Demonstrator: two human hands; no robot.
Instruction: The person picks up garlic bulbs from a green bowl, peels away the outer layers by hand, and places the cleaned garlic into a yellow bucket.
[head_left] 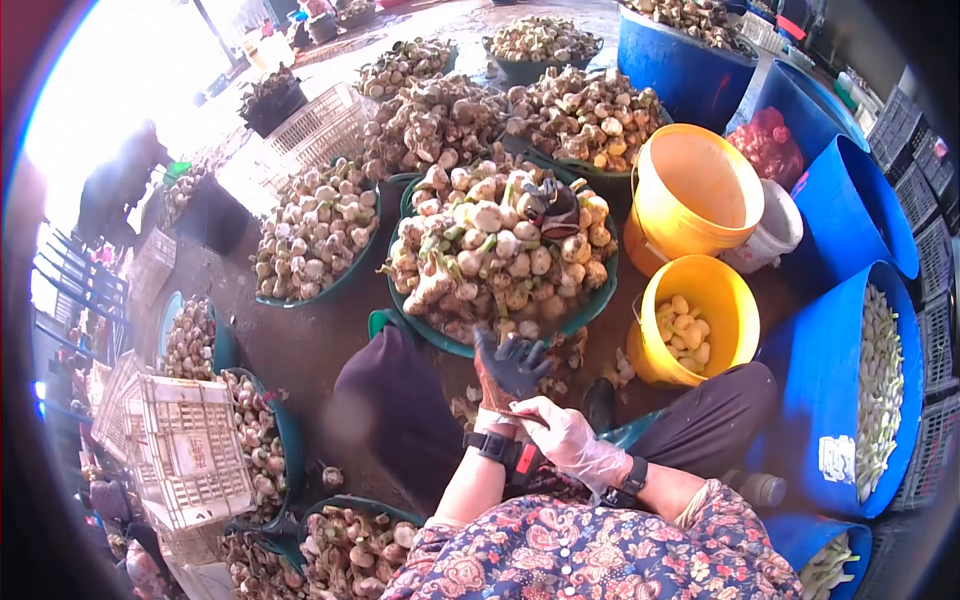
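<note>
My left hand (512, 368) is in a dark grey and brown work glove, fingers spread and holding nothing. At its wrist, the cuff (525, 414) of that glove is pinched by my right hand (568, 438), which wears a thin clear plastic glove. Beyond my hands stands a green tub (455, 345) heaped with pale, garlic-like bulbs (485, 235), some with green stem stubs. On the heap's right side lies a dark bundled item (553, 208), perhaps a glove. Right of my hands, a yellow bucket (745, 325) contains several peeled yellowish pieces (684, 335).
Another yellow bucket (700, 180) stands behind. Blue barrels (810, 390) line the right, one with pale green stalks (880, 390). Tubs of bulbs (315, 230) and plastic crates (185, 450) crowd the left. A dark figure (120, 190) is at far left.
</note>
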